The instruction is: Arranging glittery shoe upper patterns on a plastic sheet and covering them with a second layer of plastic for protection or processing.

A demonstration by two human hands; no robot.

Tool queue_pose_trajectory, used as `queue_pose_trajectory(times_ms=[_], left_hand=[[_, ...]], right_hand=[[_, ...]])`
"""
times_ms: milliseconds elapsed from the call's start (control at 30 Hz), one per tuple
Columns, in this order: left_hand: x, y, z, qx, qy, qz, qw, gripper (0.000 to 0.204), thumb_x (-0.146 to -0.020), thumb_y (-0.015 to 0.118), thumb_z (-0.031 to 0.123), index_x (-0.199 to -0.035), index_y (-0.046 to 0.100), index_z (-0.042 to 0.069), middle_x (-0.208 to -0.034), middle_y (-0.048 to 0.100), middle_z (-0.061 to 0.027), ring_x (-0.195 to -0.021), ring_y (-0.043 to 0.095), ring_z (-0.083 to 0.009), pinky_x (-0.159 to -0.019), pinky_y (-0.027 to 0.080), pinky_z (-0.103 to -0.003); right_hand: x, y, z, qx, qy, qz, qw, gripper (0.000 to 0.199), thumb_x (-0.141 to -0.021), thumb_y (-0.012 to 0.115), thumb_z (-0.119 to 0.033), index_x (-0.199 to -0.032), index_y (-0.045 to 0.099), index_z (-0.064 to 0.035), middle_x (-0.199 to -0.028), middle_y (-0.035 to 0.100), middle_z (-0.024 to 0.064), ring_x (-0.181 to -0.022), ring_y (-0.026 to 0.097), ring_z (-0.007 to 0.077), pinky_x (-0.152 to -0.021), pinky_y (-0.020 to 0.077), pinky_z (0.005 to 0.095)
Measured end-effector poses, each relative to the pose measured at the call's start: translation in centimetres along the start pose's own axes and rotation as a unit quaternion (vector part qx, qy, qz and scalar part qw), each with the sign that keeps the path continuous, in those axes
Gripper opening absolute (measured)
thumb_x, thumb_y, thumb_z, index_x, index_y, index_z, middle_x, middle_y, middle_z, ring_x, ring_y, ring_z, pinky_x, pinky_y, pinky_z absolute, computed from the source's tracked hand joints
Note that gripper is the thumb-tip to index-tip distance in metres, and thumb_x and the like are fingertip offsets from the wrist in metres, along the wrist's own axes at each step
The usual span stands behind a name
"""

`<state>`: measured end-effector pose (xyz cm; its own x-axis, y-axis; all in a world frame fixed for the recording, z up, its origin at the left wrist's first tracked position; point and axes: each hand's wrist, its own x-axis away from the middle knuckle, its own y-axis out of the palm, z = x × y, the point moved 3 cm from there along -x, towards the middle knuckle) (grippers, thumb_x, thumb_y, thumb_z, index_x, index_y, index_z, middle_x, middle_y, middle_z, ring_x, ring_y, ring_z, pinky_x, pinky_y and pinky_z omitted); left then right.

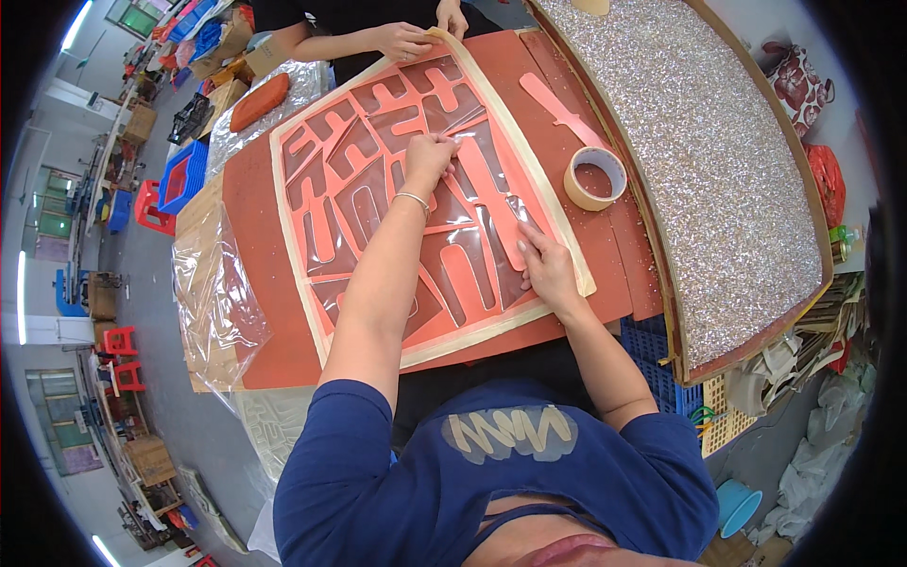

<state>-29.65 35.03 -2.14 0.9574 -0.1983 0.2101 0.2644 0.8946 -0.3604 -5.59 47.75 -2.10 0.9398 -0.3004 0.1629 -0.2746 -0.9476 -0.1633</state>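
Observation:
A pink cut-out sheet (543, 213) with a cream tape border lies on a red-brown board (248, 241). Clear film shows in its openings, which are long slots and branched shapes. Over its middle, my left hand (430, 163) has its fingers pinched together at the upper part of a long pink strip; what they grip is hidden. My right hand (548, 268) pinches the lower end of that pink strip (503, 225), near the sheet's right edge. Across the table, another person's hands (404, 42) hold the sheet's far corner.
A tape roll (616, 175) and a loose pink piece (553, 99) lie right of the sheet. Beyond stands a wood-edged, glittery panel (718, 189). Clear plastic film (217, 293) hangs at the left edge, near blue trays (183, 178) and a red stool (151, 206).

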Motion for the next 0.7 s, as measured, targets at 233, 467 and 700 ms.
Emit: queue_pose_trajectory(times_ms=[233,467,700], left_hand=[[0.6,0.4,0.7,-0.063,0.005,0.016,0.998,0.020,-0.080,0.070,0.020,-0.076,0.067,0.000,-0.056,0.061,-0.0056,-0.044,0.058,-0.0126,-0.044,0.045,-0.027],[0.3,0.5,0.5,-0.123,0.043,0.039,0.991,0.022,-0.080,0.068,0.023,-0.072,0.066,0.002,-0.056,0.062,-0.0075,-0.047,0.061,-0.0161,-0.053,0.050,-0.030],[-0.2,0.7,-0.4,-0.124,0.038,0.046,0.991,0.019,-0.079,0.064,0.022,-0.073,0.067,0.004,-0.057,0.063,-0.0072,-0.049,0.062,-0.0167,-0.056,0.051,-0.031]], right_hand=[[0.1,-0.2,-0.2,-0.013,0.026,0.002,1.000,0.035,-0.094,0.055,-0.012,-0.127,0.055,-0.0004,-0.066,0.052,0.0003,-0.048,0.050,0.0057,-0.042,0.0461,0.0221],[0.6,-0.4,-1.7,-0.045,0.010,-0.006,0.999,0.035,-0.092,0.058,-0.010,-0.124,0.055,0.0029,-0.072,0.050,0.0001,-0.051,0.050,0.0052,-0.042,0.0462,0.0203],[0.4,-1.7,-4.1,-0.079,0.048,-0.017,0.996,0.028,-0.092,0.058,-0.011,-0.115,0.060,0.0057,-0.059,0.051,-0.0006,-0.042,0.047,0.0054,-0.037,0.0413,0.0196]])
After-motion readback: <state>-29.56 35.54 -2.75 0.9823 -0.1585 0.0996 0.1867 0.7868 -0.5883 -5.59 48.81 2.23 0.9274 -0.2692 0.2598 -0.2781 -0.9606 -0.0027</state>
